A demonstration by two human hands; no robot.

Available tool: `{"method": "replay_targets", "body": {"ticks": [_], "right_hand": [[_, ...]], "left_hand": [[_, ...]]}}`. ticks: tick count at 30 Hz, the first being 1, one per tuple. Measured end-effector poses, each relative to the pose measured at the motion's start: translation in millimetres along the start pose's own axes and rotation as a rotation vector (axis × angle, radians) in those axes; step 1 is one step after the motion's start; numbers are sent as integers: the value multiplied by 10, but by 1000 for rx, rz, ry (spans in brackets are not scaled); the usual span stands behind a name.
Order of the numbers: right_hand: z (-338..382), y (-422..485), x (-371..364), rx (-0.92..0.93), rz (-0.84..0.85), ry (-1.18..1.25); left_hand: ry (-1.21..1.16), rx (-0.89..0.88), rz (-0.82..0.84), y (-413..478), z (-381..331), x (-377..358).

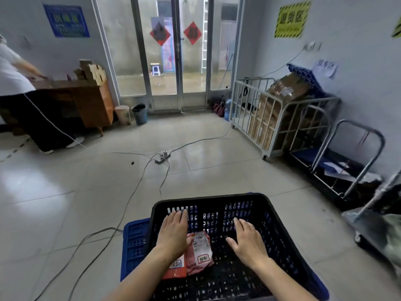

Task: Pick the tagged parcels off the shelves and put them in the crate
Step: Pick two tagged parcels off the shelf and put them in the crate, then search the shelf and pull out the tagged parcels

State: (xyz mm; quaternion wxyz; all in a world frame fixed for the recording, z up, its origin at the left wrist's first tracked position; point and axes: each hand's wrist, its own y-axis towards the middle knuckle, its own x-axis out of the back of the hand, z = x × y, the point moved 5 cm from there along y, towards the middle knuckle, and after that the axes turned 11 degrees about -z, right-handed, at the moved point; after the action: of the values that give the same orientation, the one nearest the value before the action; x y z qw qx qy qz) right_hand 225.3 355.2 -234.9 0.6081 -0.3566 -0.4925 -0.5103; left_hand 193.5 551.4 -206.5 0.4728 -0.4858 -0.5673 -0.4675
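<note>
Head camera gives me the black crate (217, 199) low in front, sitting on a blue crate (135, 242), with a pink parcel (200, 250) and a red parcel (174, 272) lying side by side on its floor. My left hand (174, 231) is flat, fingers straight, over those parcels. My right hand (247, 242) is spread likewise, well apart from it, gripping nothing.

Dim daylight, floor glare, blurred edges
</note>
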Motion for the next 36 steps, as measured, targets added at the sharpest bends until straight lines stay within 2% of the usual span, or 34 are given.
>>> {"method": "replay_targets", "body": {"ticks": [8,14,26,36], "right_hand": [[-4,-534,859,-28,-163,-56],[-318,-950,1444,-125,-260,-86],[-1197,-2034,2488,-361,-425,-185],[-2059,-3445,3322,-560,-537,-268]], "left_hand": [[3,-138,-76,-275,-279,599],[-1,-300,-153,-328,-832,909],[-87,-597,-194,-650,-2445,1289],[-265,-846,-258,-1574,-4096,1627]]}}
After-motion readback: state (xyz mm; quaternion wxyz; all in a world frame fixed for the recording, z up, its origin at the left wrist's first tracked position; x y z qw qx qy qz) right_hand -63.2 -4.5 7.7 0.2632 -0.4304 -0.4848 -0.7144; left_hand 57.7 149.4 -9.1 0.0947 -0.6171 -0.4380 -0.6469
